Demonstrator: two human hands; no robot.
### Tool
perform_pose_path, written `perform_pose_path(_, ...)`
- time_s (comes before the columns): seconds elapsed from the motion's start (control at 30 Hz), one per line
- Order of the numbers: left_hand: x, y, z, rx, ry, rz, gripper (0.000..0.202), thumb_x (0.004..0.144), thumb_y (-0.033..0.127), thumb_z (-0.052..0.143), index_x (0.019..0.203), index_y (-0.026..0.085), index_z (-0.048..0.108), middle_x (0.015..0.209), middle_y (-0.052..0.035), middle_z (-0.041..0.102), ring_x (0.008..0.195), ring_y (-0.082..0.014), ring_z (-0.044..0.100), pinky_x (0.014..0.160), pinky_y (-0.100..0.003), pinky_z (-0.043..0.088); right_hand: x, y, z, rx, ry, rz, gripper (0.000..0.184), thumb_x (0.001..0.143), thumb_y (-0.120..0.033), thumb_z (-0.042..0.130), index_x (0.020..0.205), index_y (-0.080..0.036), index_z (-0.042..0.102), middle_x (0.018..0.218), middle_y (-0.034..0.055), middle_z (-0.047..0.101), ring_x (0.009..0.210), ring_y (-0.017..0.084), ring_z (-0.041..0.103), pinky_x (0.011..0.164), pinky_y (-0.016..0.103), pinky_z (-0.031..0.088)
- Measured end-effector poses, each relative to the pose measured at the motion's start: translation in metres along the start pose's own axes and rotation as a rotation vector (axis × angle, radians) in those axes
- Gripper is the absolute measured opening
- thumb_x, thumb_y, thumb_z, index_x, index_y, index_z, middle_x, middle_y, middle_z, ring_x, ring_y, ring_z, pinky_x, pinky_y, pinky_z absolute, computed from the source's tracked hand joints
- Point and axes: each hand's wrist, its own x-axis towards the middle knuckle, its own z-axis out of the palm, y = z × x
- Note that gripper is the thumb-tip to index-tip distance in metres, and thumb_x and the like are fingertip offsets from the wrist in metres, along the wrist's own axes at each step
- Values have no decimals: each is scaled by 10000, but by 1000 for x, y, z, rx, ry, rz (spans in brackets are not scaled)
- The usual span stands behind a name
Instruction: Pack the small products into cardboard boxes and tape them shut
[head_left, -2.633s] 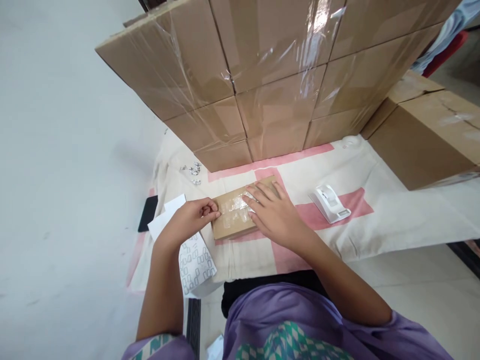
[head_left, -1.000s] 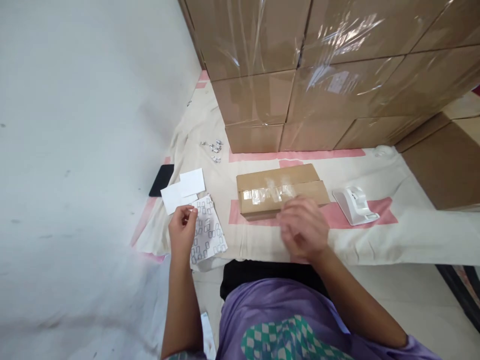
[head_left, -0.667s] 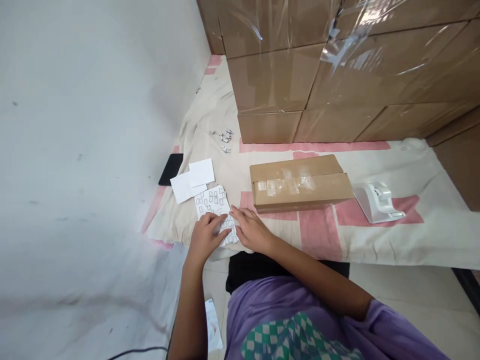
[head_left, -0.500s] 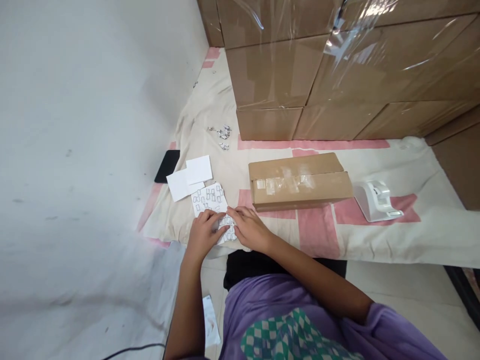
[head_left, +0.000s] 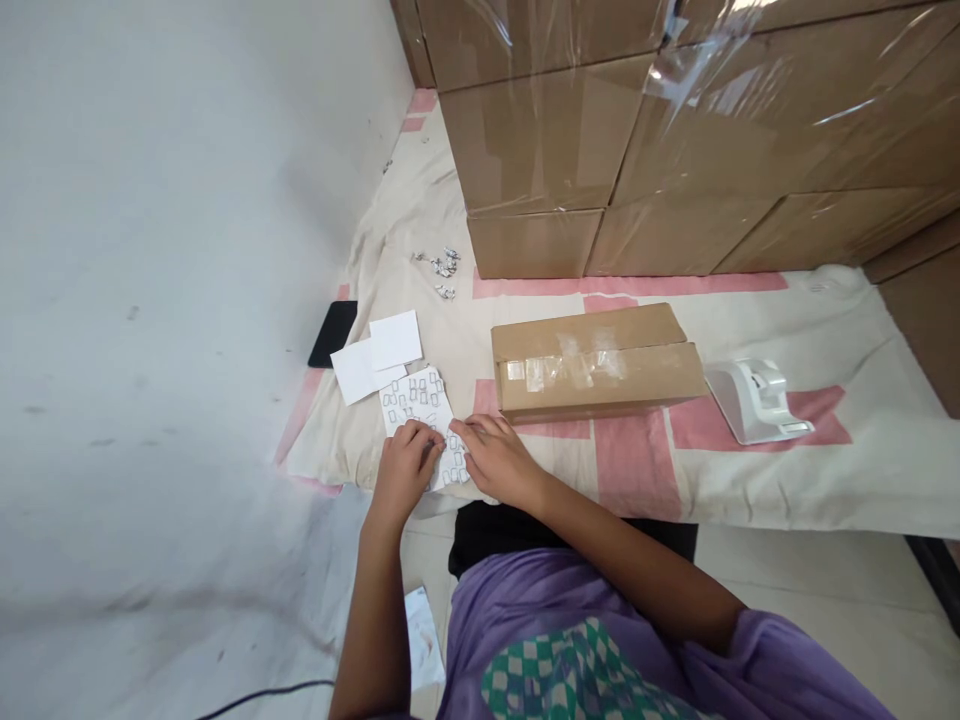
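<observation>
A white sheet (head_left: 418, 393) covered with small dark-outlined rectangles lies near the front edge of the cloth. Whether these are drawn or stuck on is too small to tell. My left hand (head_left: 405, 468) rests on its left side, thumb and forefinger drawn together at the sheet's middle; anything between them is hidden. On the right side lies my right hand (head_left: 501, 458), fingers stretched out over the paper and thumb apart, its fingertips close to those of my left. Two blank white papers (head_left: 395, 340) overlap just beyond the sheet.
A taped cardboard box (head_left: 596, 365) sits to the right, with a white tape dispenser (head_left: 761, 400) past it. Small silvery pieces (head_left: 445, 265) lie farther back. A black phone-like slab (head_left: 333, 334) is by the wall. Plastic-wrapped cartons (head_left: 540, 150) stand behind.
My left thumb and forefinger have drawn together and pulled back slightly, showing more of the sheet between my hands. My right hand has barely shifted. The view has moved a little.
</observation>
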Motion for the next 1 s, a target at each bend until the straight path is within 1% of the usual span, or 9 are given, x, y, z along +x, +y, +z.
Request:
perform_pose_path(0.1,-2,-3,2,51,47,4,181,1003,296,537,1076,216,682,1043,-74,625,993,-242,595,832,-370,436,-1,-1,-1,-7,-13,-5,548,934,-117,532,1480,-114,477,1283,159,681,1351,298,482,1119,475,404)
perform_pose_path(0.17,-2,-4,2,101,72,31,215,1001,321,555,1133,234,702,1029,-75,630,974,-248,583,823,-371,428,-1,-2,-1,-6,-17,-5,540,943,-127,531,1480,-106,478,1285,151,690,1353,299,482,1140,478,384)
perform_pose_path(0.2,-2,-4,1,131,80,48,212,997,335,569,1121,246,715,1006,-70,634,957,-250,579,814,-370,420,0,-2,-1,-7,-17,-4,536,947,-130,528,1480,-103,479,1286,150,691,1353,298,484,1146,478,378)
perform_pose_path(0.27,-2,-3,1,178,71,69,185,996,345,576,1041,254,730,956,-60,643,927,-249,578,796,-368,401,0,-2,-1,-16,-19,-1,526,954,-136,524,1477,-95,485,1291,155,691,1353,299,487,1149,477,374)
perform_pose_path(0.37,0,0,1,202,28,77,188,1016,310,528,971,229,692,920,-52,655,913,-242,590,784,-368,385,-1,-2,-1,-27,-23,0,521,952,-136,526,1470,-81,493,1296,157,693,1358,305,487,1145,473,376)
perform_pose_path(0.47,2,2,5,206,24,83,214,1033,281,468,942,210,648,896,-57,648,894,-243,588,779,-374,385,-2,-3,0,-32,-13,-2,528,950,-137,535,1474,-87,490,1308,149,693,1367,302,484,1158,465,364)
perform_pose_path(0.63,-1,0,9,210,52,88,241,1049,290,417,921,212,606,884,-70,630,883,-255,574,782,-380,390,-3,-3,1,-26,1,1,529,941,-116,546,1467,-138,494,1315,121,700,1374,282,487,1171,458,350)
perform_pose_path(1.0,-17,-1,7,143,101,104,213,1053,287,409,943,216,577,904,-75,627,873,-257,551,770,-383,381,-3,-5,3,-45,4,15,507,949,-114,535,1455,-121,501,1299,128,716,1375,282,499,1156,451,355)
